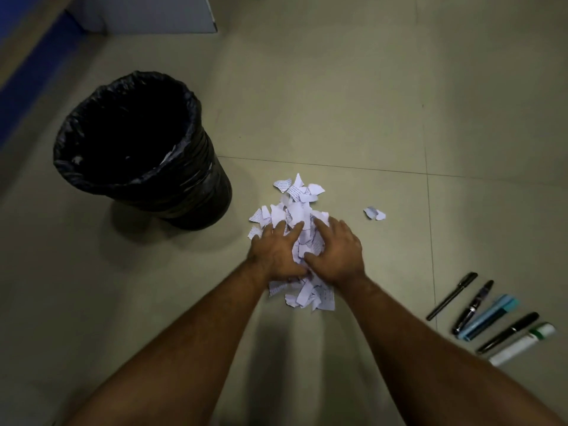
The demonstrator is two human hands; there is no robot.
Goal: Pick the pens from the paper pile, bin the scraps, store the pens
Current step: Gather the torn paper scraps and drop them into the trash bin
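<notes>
Both hands are down on the paper scraps [299,210] on the floor [338,103]: left hand [276,252] spread flat, right hand [336,250] spread with fingers curling in. The bin [138,149], black-bagged, stands just left. One stray scrap [374,213] lies apart. Five pens [488,315] lie in a row, far right.

Pale greenish-grey tiled floor [338,103] with thin dark grout lines [427,167] crossing at right; a blue band of wall [33,66] runs along the upper left, a grey-white cabinet base [159,13] stands at top; dim, soft overhead light
</notes>
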